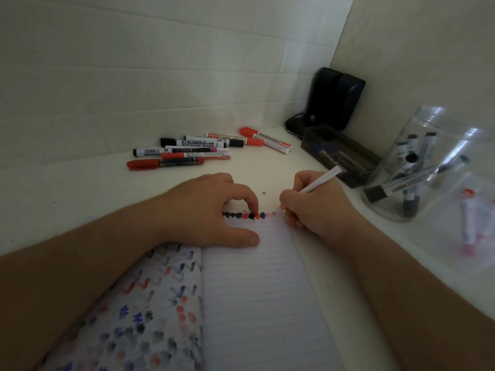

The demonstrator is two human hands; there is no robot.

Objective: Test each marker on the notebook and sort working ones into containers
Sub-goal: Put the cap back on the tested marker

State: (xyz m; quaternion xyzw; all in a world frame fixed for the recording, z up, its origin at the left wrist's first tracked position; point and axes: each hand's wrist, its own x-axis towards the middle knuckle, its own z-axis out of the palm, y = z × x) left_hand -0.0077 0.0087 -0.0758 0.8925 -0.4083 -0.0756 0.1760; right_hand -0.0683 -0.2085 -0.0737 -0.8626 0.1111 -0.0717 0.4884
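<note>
An open lined notebook (257, 290) lies in front of me, its left page covered in red, blue and black scribbles. A row of test marks (246, 215) runs along the top of the right page. My right hand (313, 207) grips a white marker (321, 180), tip down at the page's top right corner beside the row. My left hand (214, 210) presses on the notebook's top edge, fingers curled; whether it holds a cap is hidden. A pile of red and black capped markers (203, 148) lies further back on the desk.
A clear jar (439, 145) holding black markers stands at the right. Nearer me, a second clear container (482, 236) holds red ones. A dark tray (340, 156) with markers sits behind my right hand, a black device (334, 97) in the corner. Walls enclose the back and right.
</note>
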